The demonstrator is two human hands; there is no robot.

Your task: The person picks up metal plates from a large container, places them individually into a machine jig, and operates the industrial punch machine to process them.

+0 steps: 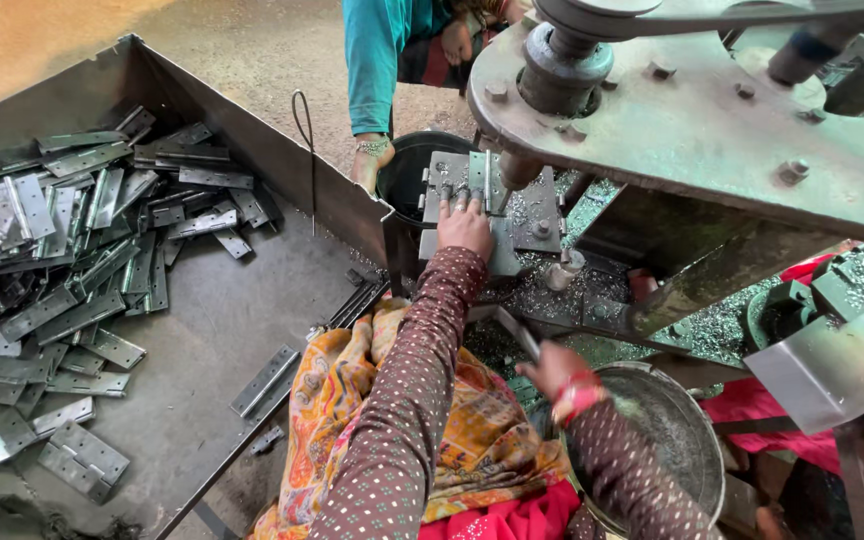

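Head view, looking down at a drill-press station.

Left hand (465, 222): fingers spread flat, pressing a grey steel hinge plate (460, 180) onto the grey metal press bed (537, 215), just under the dark steel spindle (518, 168). The plate lies at the bed's left part, fingertips touching its near edge.

Right hand (555, 367): lowered at the rim of a round grey metal bowl (687, 440) by the lap. Fingers curled; whether they pinch anything cannot be told, since the red bangles and the wrist hide the palm.

Surroundings: large grey sheet-metal tray (202, 330) to the left, holding a heap of flat grey steel hinges (62, 250), some lying singly near the tray's front. Bright metal shavings (542, 290) are strewn across the bench around the bed. A black round bucket (407, 165) stands behind the bed; a co-worker's bare foot (370, 158) with an anklet rests at its rim.

Risk, as judged:
- Fingertips sit close to the spindle; if the plate slips or spins, the fingers could be dragged under the tool.
- The loose sleeve and orange patterned cloth (352, 400) lie near moving parts, so snagging is possible.
- Shavings under the plate could tilt it, giving an off-centre hole.
- Sharp swarf may cut bare skin.
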